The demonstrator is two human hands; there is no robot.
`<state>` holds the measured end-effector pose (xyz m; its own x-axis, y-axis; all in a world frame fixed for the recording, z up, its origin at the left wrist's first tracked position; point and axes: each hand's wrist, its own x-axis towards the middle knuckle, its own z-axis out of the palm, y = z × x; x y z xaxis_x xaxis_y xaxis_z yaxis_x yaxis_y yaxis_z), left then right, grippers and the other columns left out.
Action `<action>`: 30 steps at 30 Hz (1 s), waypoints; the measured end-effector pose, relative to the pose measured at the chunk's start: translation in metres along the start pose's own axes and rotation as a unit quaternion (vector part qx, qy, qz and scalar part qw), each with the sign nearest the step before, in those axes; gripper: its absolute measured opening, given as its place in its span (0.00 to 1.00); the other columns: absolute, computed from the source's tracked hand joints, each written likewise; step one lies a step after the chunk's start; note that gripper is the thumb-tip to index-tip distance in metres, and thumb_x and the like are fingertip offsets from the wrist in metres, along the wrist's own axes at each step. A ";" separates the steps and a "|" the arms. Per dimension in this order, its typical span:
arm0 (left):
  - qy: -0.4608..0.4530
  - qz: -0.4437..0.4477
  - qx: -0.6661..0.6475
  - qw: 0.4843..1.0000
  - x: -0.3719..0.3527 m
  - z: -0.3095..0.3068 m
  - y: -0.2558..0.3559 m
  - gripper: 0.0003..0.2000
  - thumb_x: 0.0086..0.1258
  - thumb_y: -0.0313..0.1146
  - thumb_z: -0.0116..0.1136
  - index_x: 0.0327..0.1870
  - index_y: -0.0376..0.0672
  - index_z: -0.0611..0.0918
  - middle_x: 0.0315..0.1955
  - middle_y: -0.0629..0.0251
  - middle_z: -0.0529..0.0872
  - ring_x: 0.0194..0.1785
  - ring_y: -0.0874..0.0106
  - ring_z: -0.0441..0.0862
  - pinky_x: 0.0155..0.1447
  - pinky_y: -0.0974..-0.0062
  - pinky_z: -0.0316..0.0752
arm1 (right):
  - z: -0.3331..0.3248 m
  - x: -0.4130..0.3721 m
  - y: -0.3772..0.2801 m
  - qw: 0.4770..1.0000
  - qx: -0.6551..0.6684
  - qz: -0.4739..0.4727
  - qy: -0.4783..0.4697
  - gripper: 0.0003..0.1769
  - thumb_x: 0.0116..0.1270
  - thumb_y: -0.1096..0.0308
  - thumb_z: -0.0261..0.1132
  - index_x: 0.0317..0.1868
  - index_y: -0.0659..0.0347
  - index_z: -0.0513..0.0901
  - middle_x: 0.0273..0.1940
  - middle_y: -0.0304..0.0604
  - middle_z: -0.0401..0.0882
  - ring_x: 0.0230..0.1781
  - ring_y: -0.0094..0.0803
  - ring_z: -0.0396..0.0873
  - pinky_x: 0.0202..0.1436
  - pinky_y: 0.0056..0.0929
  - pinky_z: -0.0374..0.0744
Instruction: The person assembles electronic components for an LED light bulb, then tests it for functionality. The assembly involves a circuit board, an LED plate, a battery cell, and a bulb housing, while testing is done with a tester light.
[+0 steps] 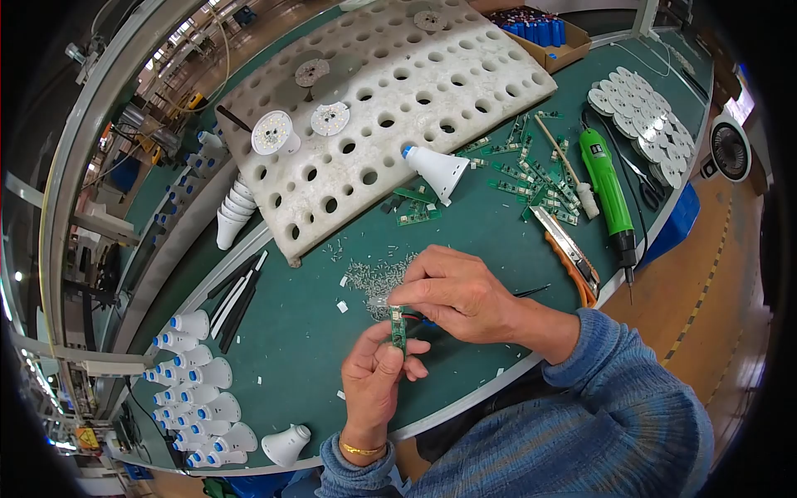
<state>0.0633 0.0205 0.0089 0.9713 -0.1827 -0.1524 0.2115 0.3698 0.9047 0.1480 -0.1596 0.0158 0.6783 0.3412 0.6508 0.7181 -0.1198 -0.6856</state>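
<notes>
My left hand [374, 373] pinches the lower end of a small green circuit board [398, 329] held upright near the table's front edge. My right hand [461, 295] is closed at the board's top end, its fingertips on a small clear piece [379, 301]; what exactly the fingers grip is partly hidden. Red and dark wires show beside the board, under my right hand. Behind my hands lies a heap of small metal pins [374, 278] on the green table [307, 332].
A white foam board [332, 178] with holes spans the back, with a white cone housing [436, 170] at its edge. Loose circuit boards [540, 178], a green electric screwdriver [606, 183], an orange cutter [569, 253] and round discs [643, 116] lie right. White housings [199, 407] stand left.
</notes>
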 end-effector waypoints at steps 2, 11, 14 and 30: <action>0.000 -0.003 -0.002 1.000 0.000 -0.001 -0.001 0.18 0.73 0.33 0.53 0.59 0.35 0.71 0.40 0.52 0.86 0.33 0.73 0.83 0.36 0.81 0.75 | -0.001 0.000 0.000 0.999 -0.027 -0.008 -0.017 0.17 0.49 0.82 0.65 0.41 0.56 0.84 0.32 0.39 0.77 0.33 0.35 0.76 0.34 0.30 0.75; 0.046 0.037 -0.005 0.998 0.009 -0.003 -0.001 0.18 0.72 0.33 0.54 0.58 0.35 0.70 0.42 0.53 0.85 0.35 0.74 0.83 0.39 0.80 0.75 | 0.001 0.002 -0.011 0.993 -0.052 0.014 0.101 0.11 0.52 0.78 0.63 0.38 0.60 0.80 0.36 0.42 0.78 0.35 0.41 0.76 0.35 0.36 0.75; 0.037 0.060 0.007 0.998 0.007 -0.004 -0.003 0.18 0.72 0.32 0.53 0.59 0.34 0.69 0.43 0.52 0.84 0.38 0.72 0.83 0.41 0.80 0.75 | -0.002 -0.006 -0.008 0.996 0.032 0.079 0.034 0.09 0.52 0.75 0.64 0.36 0.62 0.79 0.35 0.43 0.78 0.35 0.42 0.76 0.36 0.37 0.75; -0.015 0.138 0.060 0.989 0.007 0.006 -0.016 0.17 0.73 0.24 0.48 0.61 0.32 0.63 0.52 0.44 0.79 0.56 0.63 0.78 0.59 0.69 0.73 | 0.013 -0.018 -0.019 0.974 0.121 0.191 -0.033 0.10 0.52 0.71 0.69 0.33 0.66 0.78 0.32 0.43 0.76 0.32 0.37 0.76 0.36 0.32 0.75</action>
<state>0.0662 0.0075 -0.0039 0.9863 -0.1174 0.1160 -0.0764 0.2980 0.9515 0.1200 -0.1516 0.0132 0.8713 0.3754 0.3162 0.3525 -0.0303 -0.9353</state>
